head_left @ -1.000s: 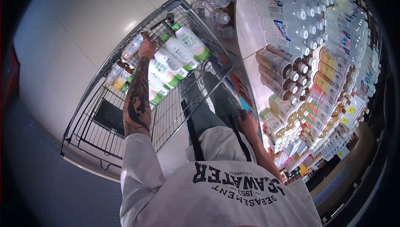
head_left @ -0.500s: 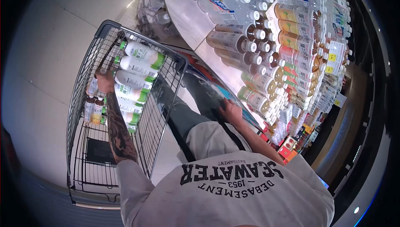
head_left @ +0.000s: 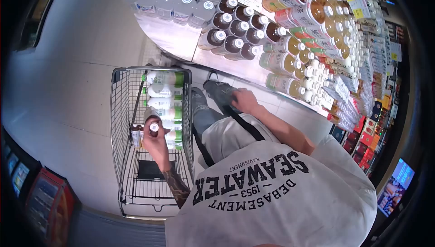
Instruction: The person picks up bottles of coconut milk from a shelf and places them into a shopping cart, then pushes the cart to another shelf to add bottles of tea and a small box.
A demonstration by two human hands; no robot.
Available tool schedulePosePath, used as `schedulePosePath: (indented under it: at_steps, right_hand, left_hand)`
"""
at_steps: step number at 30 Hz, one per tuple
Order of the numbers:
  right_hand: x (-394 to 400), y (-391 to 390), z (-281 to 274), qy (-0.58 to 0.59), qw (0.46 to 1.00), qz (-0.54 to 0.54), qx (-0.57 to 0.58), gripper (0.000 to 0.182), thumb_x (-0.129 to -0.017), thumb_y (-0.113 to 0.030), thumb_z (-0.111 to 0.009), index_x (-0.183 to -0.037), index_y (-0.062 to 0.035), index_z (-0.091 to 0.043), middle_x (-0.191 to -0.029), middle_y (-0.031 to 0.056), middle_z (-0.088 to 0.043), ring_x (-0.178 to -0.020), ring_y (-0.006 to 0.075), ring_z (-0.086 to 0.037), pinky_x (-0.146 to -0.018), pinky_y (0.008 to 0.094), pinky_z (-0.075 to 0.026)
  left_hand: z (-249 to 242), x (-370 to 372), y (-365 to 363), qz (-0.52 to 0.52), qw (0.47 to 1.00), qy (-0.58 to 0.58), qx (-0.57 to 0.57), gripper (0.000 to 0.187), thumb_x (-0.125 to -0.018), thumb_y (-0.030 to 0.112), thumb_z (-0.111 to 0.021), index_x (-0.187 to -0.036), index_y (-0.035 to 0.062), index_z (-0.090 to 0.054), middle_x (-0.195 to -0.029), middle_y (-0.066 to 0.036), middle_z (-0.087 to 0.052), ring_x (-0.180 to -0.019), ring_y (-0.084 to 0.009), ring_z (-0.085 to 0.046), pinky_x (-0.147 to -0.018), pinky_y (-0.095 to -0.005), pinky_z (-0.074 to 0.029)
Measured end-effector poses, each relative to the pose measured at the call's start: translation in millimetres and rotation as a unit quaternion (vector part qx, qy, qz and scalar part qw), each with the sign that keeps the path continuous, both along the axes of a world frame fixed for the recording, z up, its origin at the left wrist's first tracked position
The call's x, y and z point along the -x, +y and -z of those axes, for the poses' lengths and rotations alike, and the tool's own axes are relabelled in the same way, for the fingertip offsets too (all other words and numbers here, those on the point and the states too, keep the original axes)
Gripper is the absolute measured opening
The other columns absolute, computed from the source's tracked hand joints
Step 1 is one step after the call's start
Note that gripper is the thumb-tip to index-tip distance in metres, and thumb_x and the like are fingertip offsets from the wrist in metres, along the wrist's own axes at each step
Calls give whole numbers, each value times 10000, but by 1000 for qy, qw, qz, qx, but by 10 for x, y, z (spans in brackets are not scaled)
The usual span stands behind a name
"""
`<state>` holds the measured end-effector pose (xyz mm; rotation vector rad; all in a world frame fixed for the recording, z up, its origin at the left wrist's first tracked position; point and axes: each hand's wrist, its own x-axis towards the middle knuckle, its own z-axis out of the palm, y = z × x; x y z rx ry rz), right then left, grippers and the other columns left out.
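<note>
My left hand (head_left: 156, 141) is wrapped around a drink bottle (head_left: 157, 112), held over the shopping cart (head_left: 115, 156) with its white cap toward me. Its label cannot be read. Beneath and beside it, several white-and-green bottles (head_left: 159, 91) lie in a row across the cart. Small upright bottles (head_left: 136, 136) stand by the cart's left side, partly hidden by the hand. My right hand (head_left: 244, 100) hangs near my leg, beside a black strap (head_left: 247, 127). Its fingers are loosely bent and apart, with nothing visible in them.
Ahead and to the right, a display stand (head_left: 174, 38) carries clear bottles (head_left: 165, 4), dark tea bottles (head_left: 238, 28) and fruit drinks (head_left: 290, 15). A red display case (head_left: 45, 201) is at lower left. A lit screen (head_left: 396, 188) stands at lower right.
My left hand has risen from the cart's far left side and now holds a bottle. The view has shifted, so the cart appears farther right. My right hand stays by my leg.
</note>
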<state>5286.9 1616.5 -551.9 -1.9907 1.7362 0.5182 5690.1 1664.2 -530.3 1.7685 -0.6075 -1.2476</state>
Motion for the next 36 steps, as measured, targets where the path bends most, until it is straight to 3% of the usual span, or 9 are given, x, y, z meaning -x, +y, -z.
schedulePosePath:
  at_steps: [4, 11, 15, 21, 25, 29, 30, 35, 36]
  right_hand:
    - [-386, -201, -149, -246, 963, 97, -48, 423, -926, -318, -675, -1257, -55, -658, -1133, 186, -713, -1054, 370, -698, -932, 465, -553]
    - [-485, -325, -97, -399, 894, 199, -45, 422, -942, -330, -663, -1254, -47, -648, -1032, 154, -748, -958, 362, -724, -851, 459, -560]
    - [-430, -540, -69, -477, 811, 322, -107, 400, -992, -312, -653, -1264, -21, -628, -966, 83, -712, -850, 202, -704, -760, 375, -556]
    - [-546, -872, -284, -593, 695, 341, -223, 727, -999, -579, -657, -1458, -43, -482, -1377, 102, -594, -1158, 189, -661, -909, 338, -549]
    - [-898, -1061, -121, -624, 644, 403, -185, 438, -1040, -399, -611, -1327, -68, -591, -1157, 64, -655, -1024, 165, -680, -826, 339, -555]
    - [-968, -1179, -177, -639, 605, 418, -227, 434, -1018, -461, -645, -1227, -80, -637, -1101, 31, -670, -998, 151, -699, -843, 350, -572]
    - [-918, -1191, -156, -640, 613, 392, -248, 491, -1037, -451, -618, -1299, -36, -586, -1264, 66, -641, -1127, 202, -693, -933, 381, -548]
    - [-892, -1265, -32, -628, 602, 407, -279, 361, -1007, -367, -636, -1203, -66, -672, -1199, 42, -710, -1125, 179, -696, -974, 390, -536]
    - [-909, -1284, -58, -628, 599, 411, -280, 357, -1014, -368, -627, -1211, -73, -670, -1199, 39, -712, -1125, 179, -695, -975, 390, -535]
  left_hand:
    - [-906, 531, -336, 97, 989, 114, 8, 186, -966, -34, -695, -1144, 5, -656, -916, -49, -705, -672, -115, -714, -603, -223, -499]
    - [-796, 1411, -1215, 300, 932, 196, 49, 202, -968, -4, -697, -1163, 26, -655, -915, -41, -708, -709, -137, -728, -618, -240, -528]
    - [-872, 1787, -1607, 454, 887, -31, 73, 175, -979, 25, -678, -1152, 34, -656, -823, -17, -716, -750, -103, -752, -590, -212, -482]
    - [-589, 1682, -2001, 420, 904, -25, 80, 138, -956, 93, -711, -1092, 94, -684, -701, -23, -751, -662, -86, -717, -590, -234, -479]
    - [-737, 1630, -2148, 435, 898, 27, 60, 131, -981, 2, -660, -1102, 51, -651, -827, -46, -730, -753, -108, -735, -666, -248, -536]
    - [-746, 1638, -2128, 410, 909, -25, 69, 137, -984, 2, -658, -1116, 42, -657, -836, -46, -734, -770, -105, -730, -666, -247, -534]
    - [-755, 1636, -2111, 402, 912, -36, 69, 139, -984, 2, -659, -1117, 39, -659, -844, -46, -735, -770, -105, -729, -664, -247, -534]
    - [-763, 1661, -2072, 376, 923, -33, 82, 181, -983, 1, -669, -1163, 22, -673, -886, -37, -746, -794, -114, -725, -702, -244, -556]
    - [-783, 1668, -2076, 378, 922, -30, 84, 344, -988, -9, -656, -1331, 18, -637, -909, -51, -759, -811, -114, -722, -729, -248, -571]
